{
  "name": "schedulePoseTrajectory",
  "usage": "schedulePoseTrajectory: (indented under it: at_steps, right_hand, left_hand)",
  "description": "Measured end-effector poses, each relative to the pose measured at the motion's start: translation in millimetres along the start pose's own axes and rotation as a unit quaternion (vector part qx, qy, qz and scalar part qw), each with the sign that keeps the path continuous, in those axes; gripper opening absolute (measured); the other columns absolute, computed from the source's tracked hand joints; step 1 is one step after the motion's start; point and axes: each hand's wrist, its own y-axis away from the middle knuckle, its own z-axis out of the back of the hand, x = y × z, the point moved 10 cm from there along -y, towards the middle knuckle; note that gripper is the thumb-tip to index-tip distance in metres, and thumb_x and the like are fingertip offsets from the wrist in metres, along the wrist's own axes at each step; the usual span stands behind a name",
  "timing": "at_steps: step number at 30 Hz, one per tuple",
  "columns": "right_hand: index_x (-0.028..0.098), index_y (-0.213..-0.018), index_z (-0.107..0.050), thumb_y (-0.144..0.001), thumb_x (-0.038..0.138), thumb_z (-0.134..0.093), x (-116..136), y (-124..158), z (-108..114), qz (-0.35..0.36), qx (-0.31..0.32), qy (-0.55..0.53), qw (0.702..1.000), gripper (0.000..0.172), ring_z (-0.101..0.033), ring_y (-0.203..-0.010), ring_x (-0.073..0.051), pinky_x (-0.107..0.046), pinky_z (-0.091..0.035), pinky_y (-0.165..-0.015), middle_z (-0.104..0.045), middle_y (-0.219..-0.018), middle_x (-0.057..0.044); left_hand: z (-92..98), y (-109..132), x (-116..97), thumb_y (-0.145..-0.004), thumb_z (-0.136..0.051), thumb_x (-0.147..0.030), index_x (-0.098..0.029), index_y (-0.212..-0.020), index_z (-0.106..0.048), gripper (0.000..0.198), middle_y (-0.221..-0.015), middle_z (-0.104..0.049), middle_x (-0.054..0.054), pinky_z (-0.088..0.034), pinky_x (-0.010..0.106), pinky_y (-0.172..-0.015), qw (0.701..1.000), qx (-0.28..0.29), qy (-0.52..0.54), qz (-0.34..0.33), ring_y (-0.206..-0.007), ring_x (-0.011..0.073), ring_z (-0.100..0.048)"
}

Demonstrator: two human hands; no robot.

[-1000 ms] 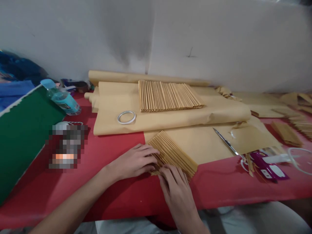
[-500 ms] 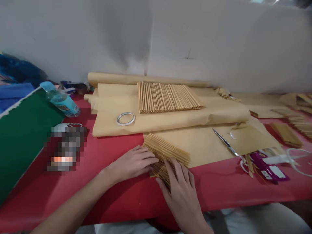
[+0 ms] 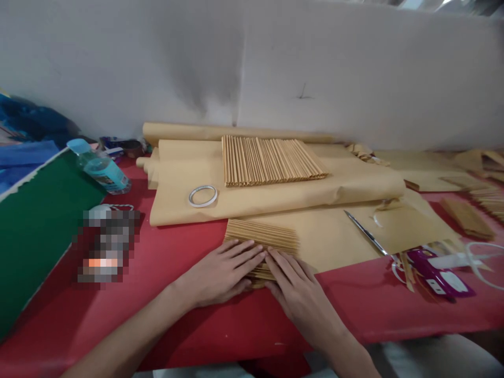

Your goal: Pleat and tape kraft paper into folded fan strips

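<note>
A small pleated sheet of brown kraft paper point(image 3: 263, 231) lies in front of me, its folds running roughly left to right. My left hand point(image 3: 228, 268) lies over its left part, fingers stretched across the pleats and thumb at the near edge. From the other side my right hand point(image 3: 293, 283) grips the right part in the same way. The two sets of fingertips nearly meet in the middle. Beneath the far part of the pleats is a flat kraft paper sheet point(image 3: 323, 239). The fingers cover much of the pleated sheet's near half.
Behind, a larger pleated paper point(image 3: 271, 160) and a tape roll point(image 3: 202, 196) rest on rolled kraft paper point(image 3: 177, 173). To the right are a craft knife point(image 3: 366, 233) and a purple power strip point(image 3: 439, 275). A water bottle point(image 3: 104, 170) leans by a green board point(image 3: 43, 226) at left.
The small pleated sheet has turned from a slant to nearly level. My right hand has shifted up and right, and my left fingers now reach further over the pleats.
</note>
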Motion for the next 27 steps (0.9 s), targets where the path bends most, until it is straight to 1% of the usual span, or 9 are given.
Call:
schedulePoseTrajectory:
  at_steps: [2,4,7,10,14,16,20,23,27]
  right_hand:
    - [0.009,-0.15,-0.047,-0.105,0.035,-0.046,2,5,-1,-0.001,0.013,-0.004,1.0,0.052,-0.054,-0.132,-0.029,-0.046,-0.044,-0.108,-0.057,-0.149,-0.016]
    - [0.007,-0.156,-0.037,-0.104,0.044,-0.046,6,11,-3,-0.002,0.033,-0.007,0.999,0.065,-0.045,-0.142,-0.03,-0.049,-0.041,-0.113,-0.048,-0.157,-0.017]
    - [0.006,-0.162,-0.023,-0.101,0.056,-0.047,9,15,-5,-0.003,0.057,-0.007,0.998,0.082,-0.032,-0.152,-0.032,-0.053,-0.036,-0.117,-0.036,-0.163,-0.018]
    - [0.006,-0.162,-0.021,-0.1,0.057,-0.048,9,16,-6,0.004,0.058,-0.002,0.998,0.085,-0.029,-0.153,-0.031,-0.052,-0.034,-0.119,-0.034,-0.165,-0.017]
    - [0.006,-0.161,-0.025,-0.101,0.053,-0.048,2,12,-10,0.032,0.044,0.003,0.999,0.079,-0.029,-0.153,-0.03,-0.05,-0.034,-0.119,-0.035,-0.164,-0.017]
    - [0.007,-0.161,-0.027,-0.103,0.05,-0.046,-2,9,-13,0.052,0.033,0.011,0.998,0.075,-0.029,-0.153,-0.028,-0.049,-0.034,-0.118,-0.036,-0.164,-0.016]
    - [0.009,-0.162,-0.023,-0.106,0.046,-0.042,-11,-4,-17,0.09,0.02,0.015,0.996,0.07,-0.032,-0.152,-0.025,-0.047,-0.032,-0.12,-0.038,-0.163,-0.014]
    - [0.01,-0.163,-0.017,-0.106,0.042,-0.04,-16,-13,-15,0.109,0.005,0.004,0.994,0.07,-0.034,-0.151,-0.026,-0.049,-0.031,-0.12,-0.04,-0.162,-0.015]
    - [0.007,-0.163,-0.016,-0.103,0.057,-0.043,-10,-13,-14,0.141,0.01,-0.016,0.99,0.083,-0.034,-0.152,-0.027,-0.048,-0.031,-0.121,-0.04,-0.161,-0.017]
  left_hand:
    - [-2.9,2,-2,-0.103,-0.05,-0.044,-0.014,-0.163,-0.021,0.073,-0.167,-0.031,0.012,-0.017,0.046,-0.128,1.0,0.02,0.017,-0.006,-0.156,0.0262,-0.025]
    - [-5.2,3,-4,-0.1,-0.052,-0.052,-0.012,-0.163,-0.018,0.082,-0.169,-0.025,0.014,-0.013,0.047,-0.128,0.999,0.035,0.028,-0.006,-0.158,0.0276,-0.02]
    - [-7.3,5,-6,-0.099,-0.05,-0.06,-0.011,-0.164,-0.016,0.088,-0.17,-0.022,0.015,-0.011,0.048,-0.128,0.998,0.044,0.036,0.002,-0.158,0.0289,-0.017]
    - [-8.0,5,-8,-0.099,-0.044,-0.066,-0.01,-0.164,-0.015,0.09,-0.169,-0.023,0.017,-0.01,0.049,-0.128,0.998,0.044,0.042,0.007,-0.158,0.0293,-0.016]
    - [-7.7,7,-11,-0.098,-0.038,-0.072,-0.009,-0.164,-0.01,0.096,-0.17,-0.019,0.017,-0.006,0.049,-0.129,0.998,0.04,0.047,0.012,-0.159,0.0296,-0.013]
    - [-7.6,7,-13,-0.1,-0.038,-0.067,-0.01,-0.164,-0.01,0.091,-0.17,-0.019,0.016,-0.006,0.05,-0.129,0.998,0.03,0.04,0.022,-0.159,0.0292,-0.013]
    - [-8.6,6,-9,-0.106,-0.036,-0.049,-0.011,-0.164,-0.015,0.072,-0.17,-0.024,0.014,-0.01,0.049,-0.128,0.997,-0.002,0.003,0.077,-0.159,0.0266,-0.016]
    - [-11.2,4,-6,-0.107,-0.035,-0.046,-0.011,-0.163,-0.018,0.069,-0.169,-0.028,0.013,-0.012,0.048,-0.128,0.995,-0.016,-0.016,0.099,-0.157,0.0252,-0.021]
    - [-11.5,3,-1,-0.108,-0.035,-0.044,-0.01,-0.163,-0.018,0.067,-0.169,-0.028,0.01,-0.018,0.042,-0.127,0.993,-0.025,-0.036,0.106,-0.157,0.0221,-0.024]
